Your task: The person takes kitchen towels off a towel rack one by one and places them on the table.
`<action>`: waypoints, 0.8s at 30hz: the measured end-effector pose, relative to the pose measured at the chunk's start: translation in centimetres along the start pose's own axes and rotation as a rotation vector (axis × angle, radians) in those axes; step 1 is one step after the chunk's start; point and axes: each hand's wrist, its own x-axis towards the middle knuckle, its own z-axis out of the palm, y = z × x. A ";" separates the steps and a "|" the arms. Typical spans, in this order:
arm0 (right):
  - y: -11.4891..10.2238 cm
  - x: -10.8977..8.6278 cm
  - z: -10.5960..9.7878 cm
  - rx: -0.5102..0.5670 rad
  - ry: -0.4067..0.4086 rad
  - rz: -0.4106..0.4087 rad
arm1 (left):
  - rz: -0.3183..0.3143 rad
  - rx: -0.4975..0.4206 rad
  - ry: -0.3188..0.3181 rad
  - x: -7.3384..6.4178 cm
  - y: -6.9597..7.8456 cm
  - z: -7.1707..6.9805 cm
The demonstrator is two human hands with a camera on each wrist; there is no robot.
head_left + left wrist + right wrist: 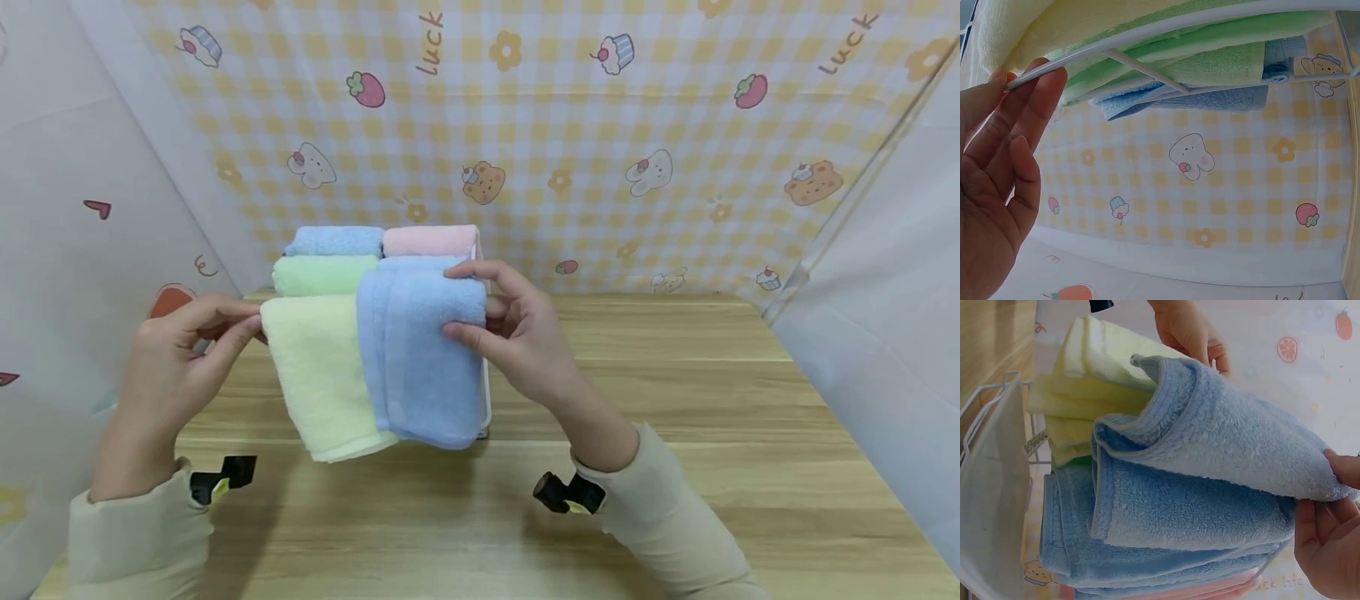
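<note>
A pale yellow towel hangs folded over the front of a white wire rack. My left hand pinches its upper left corner, with fingertips at the rack's bar in the left wrist view. Beside it on the right drapes a blue towel, overlapping the yellow one's edge. The right hand grips the blue towel's folded top at its right end, thumb in front and index finger over the top. In the right wrist view another blue towel hangs close behind it.
Farther back on the rack hang a green towel, a blue one at the rear left and a pink towel at the rear right. The rack stands on a wooden table before a checkered cloth backdrop.
</note>
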 end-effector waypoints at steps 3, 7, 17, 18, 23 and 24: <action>-0.3 -0.1 0.1 -0.020 0.027 -0.017 | -0.005 0.013 -0.007 0.1 0.1 0.0; -0.7 -0.1 0.2 -0.056 0.077 -0.050 | -0.004 0.008 -0.008 0.1 0.2 0.0; -1.1 0.3 -0.4 -0.157 0.212 -0.150 | 0.004 0.023 -0.026 0.6 0.4 0.2; -1.1 0.3 -0.5 -0.151 0.223 -0.153 | -0.002 0.031 -0.035 0.6 0.5 0.1; -1.4 0.4 -0.6 -0.084 0.277 -0.155 | -0.010 -0.003 -0.026 0.4 0.3 0.0; -1.4 0.3 -0.6 -0.068 0.288 -0.153 | -0.007 -0.017 -0.017 0.3 0.2 0.1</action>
